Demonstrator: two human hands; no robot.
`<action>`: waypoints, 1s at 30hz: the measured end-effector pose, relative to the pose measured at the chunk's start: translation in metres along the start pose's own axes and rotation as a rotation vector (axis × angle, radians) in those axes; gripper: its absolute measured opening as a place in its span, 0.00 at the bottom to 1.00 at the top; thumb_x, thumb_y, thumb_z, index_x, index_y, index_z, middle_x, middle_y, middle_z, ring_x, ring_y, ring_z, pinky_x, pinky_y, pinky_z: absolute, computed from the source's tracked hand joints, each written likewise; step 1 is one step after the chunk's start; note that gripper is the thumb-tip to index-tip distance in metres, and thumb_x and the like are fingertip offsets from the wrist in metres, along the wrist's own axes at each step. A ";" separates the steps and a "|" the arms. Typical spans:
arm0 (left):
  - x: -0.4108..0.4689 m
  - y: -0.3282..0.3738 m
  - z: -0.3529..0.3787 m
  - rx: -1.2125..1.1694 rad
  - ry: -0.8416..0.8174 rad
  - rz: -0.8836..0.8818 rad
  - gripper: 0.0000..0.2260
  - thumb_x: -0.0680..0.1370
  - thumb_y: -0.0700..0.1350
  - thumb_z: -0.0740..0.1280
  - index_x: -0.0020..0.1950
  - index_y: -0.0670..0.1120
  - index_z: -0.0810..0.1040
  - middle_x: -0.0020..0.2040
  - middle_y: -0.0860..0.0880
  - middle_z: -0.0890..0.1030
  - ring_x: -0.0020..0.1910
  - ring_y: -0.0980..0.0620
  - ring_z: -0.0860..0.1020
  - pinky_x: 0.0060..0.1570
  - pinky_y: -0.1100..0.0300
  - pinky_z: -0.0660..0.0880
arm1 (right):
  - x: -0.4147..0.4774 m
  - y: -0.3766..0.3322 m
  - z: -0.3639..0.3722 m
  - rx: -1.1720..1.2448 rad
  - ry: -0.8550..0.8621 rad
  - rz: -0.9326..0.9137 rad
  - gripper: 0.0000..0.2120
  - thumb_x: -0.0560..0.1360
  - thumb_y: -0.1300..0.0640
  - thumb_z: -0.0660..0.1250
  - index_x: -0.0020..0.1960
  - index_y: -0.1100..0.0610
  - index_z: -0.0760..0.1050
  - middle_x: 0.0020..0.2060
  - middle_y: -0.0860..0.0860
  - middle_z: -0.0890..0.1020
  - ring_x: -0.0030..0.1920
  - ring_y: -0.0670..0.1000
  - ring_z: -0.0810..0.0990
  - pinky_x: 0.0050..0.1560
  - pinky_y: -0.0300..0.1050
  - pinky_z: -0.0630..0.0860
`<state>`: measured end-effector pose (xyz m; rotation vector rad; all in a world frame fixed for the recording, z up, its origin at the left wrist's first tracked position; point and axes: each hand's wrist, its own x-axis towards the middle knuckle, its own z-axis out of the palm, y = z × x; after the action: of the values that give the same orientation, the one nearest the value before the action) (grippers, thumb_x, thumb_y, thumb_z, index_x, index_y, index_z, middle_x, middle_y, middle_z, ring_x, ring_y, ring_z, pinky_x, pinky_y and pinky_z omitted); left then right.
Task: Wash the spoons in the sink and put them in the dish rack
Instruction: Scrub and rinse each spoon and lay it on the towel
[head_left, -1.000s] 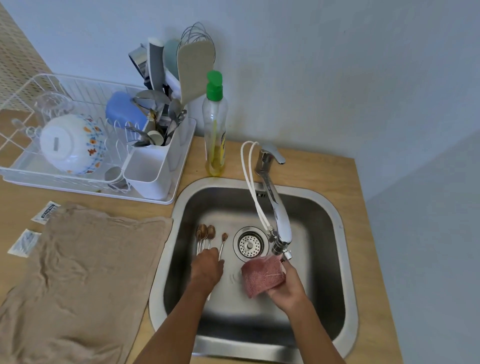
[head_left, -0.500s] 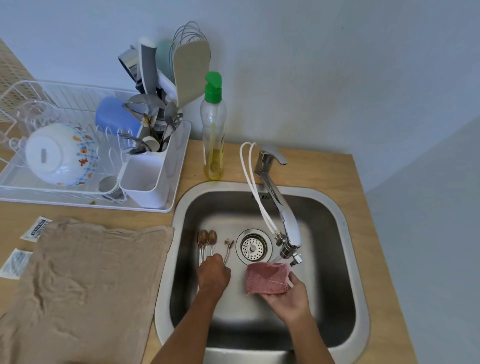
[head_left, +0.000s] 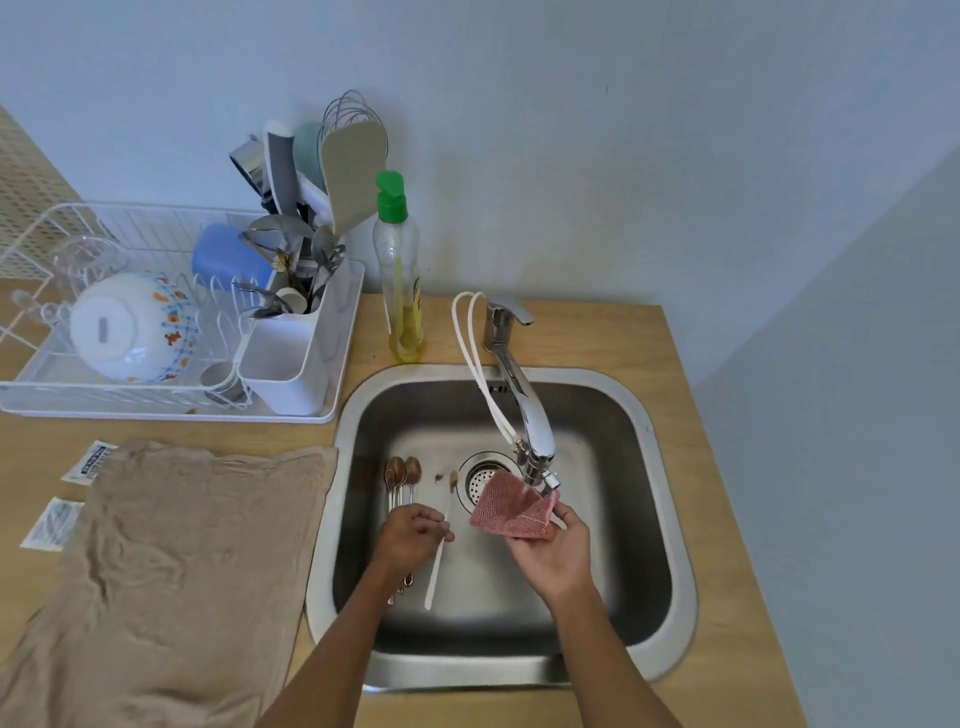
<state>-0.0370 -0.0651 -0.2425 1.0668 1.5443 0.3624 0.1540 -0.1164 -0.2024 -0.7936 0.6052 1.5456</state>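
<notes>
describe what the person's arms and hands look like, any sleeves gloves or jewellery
Both arms are bare as far as the frame shows: no sleeve edge appears on either forearm. The left hand and right hand wear no gloves. No rings, watch or bracelet show on the fingers or wrists in view, and there are no visible markings.

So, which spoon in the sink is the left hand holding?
The white-handled spoon, nearest the drain. The left hand grips its handle; the other spoons lie bunched together on the sink floor, further left.
</notes>
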 end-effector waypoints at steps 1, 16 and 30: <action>-0.005 -0.001 -0.003 -0.075 -0.032 -0.020 0.06 0.75 0.35 0.71 0.51 0.36 0.79 0.37 0.44 0.86 0.37 0.52 0.84 0.37 0.60 0.78 | -0.002 0.000 -0.001 -0.007 -0.024 0.007 0.18 0.79 0.57 0.60 0.68 0.57 0.75 0.66 0.61 0.78 0.67 0.64 0.75 0.69 0.66 0.67; -0.070 0.004 0.006 -0.034 -0.049 0.183 0.08 0.82 0.41 0.61 0.47 0.46 0.78 0.25 0.52 0.69 0.23 0.57 0.63 0.24 0.63 0.61 | -0.009 0.005 -0.006 -0.344 -0.047 0.027 0.19 0.80 0.44 0.58 0.55 0.58 0.78 0.54 0.64 0.83 0.60 0.64 0.77 0.69 0.65 0.66; -0.069 0.024 0.014 0.266 -0.212 0.177 0.15 0.84 0.47 0.56 0.40 0.47 0.76 0.28 0.50 0.71 0.22 0.57 0.66 0.23 0.66 0.65 | 0.006 0.007 -0.005 -0.715 -0.126 -0.101 0.14 0.81 0.59 0.61 0.61 0.67 0.76 0.58 0.63 0.81 0.62 0.61 0.79 0.64 0.56 0.76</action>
<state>-0.0195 -0.1103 -0.1865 1.4085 1.3362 0.1599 0.1473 -0.1176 -0.2109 -1.2218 -0.1061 1.7125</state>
